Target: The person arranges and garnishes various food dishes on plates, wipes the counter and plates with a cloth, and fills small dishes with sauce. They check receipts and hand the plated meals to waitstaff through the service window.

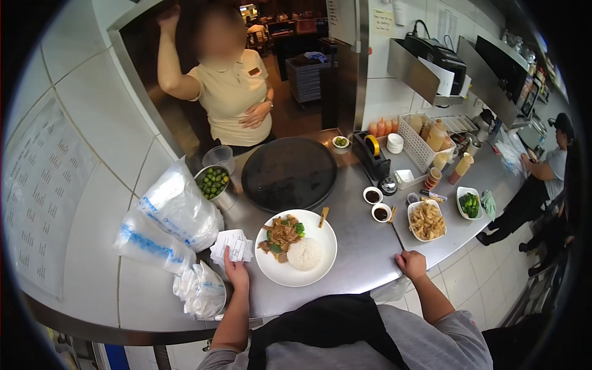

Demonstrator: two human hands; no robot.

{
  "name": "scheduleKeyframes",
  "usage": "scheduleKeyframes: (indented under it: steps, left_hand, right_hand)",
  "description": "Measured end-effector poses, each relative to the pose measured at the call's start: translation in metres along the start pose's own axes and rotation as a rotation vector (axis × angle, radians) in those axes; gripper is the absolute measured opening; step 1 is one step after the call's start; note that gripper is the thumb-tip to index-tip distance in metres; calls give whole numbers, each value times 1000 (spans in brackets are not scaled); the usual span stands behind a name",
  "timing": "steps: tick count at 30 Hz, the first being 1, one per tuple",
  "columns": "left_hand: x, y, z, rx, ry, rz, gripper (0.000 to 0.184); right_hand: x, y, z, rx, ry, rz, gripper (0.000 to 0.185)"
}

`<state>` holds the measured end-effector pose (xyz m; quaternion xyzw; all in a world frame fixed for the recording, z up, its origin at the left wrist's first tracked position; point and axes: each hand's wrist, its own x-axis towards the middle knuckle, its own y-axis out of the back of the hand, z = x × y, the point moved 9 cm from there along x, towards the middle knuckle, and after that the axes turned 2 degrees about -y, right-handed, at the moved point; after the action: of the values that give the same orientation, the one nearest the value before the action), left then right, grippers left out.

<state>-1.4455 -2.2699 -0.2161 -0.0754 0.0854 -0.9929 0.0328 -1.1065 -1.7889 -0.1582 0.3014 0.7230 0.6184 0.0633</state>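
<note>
My left hand (237,271) pinches a small stack of white receipts (232,246) at the counter's left, with one digit lying over the paper. Right beside it is a white plate (325,259) with a mound of rice (305,254) and a brown stir-fry with greens (283,238). My right hand (412,264) is closed at the counter's front edge around the near end of a thin dark rod (398,237), whose kind I cannot make out. Just beyond that hand stands a white bowl of fried pieces (427,221).
A round black tray (288,174) lies at the pass, where a person in a cream shirt (231,98) stands. Plastic bags (179,203) and a tin of green limes (213,183) are left. Sauce dishes (381,213), a tape dispenser (372,157) and a bowl of greens (470,205) stand right.
</note>
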Motion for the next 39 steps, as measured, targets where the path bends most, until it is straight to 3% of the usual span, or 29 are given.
scheduleKeyframes:
  steps: [4,9,12,22,28,33,39]
  left_hand:
    - [1,-8,-3,73,-46,-90,61]
    - [-8,-13,10,518,-86,-105,47]
    - [-11,-16,16,588,-70,-96,46]
    - [-11,-15,16,529,-128,-74,47]
    - [-13,-19,23,650,-64,-99,39]
    - [-13,-21,31,579,-207,-48,37]
    - [-12,-21,27,628,-99,-76,37]
  right_hand:
    - [0,3,-1,26,25,23,32]
    - [1,-1,-1,-5,12,6,32]
    - [0,-3,1,-2,12,10,32]
    - [1,-2,1,-16,-5,-24,32]
    - [2,3,-3,28,7,12,30]
    - [1,-2,1,18,5,6,30]
    - [1,-2,1,3,0,-4,31]
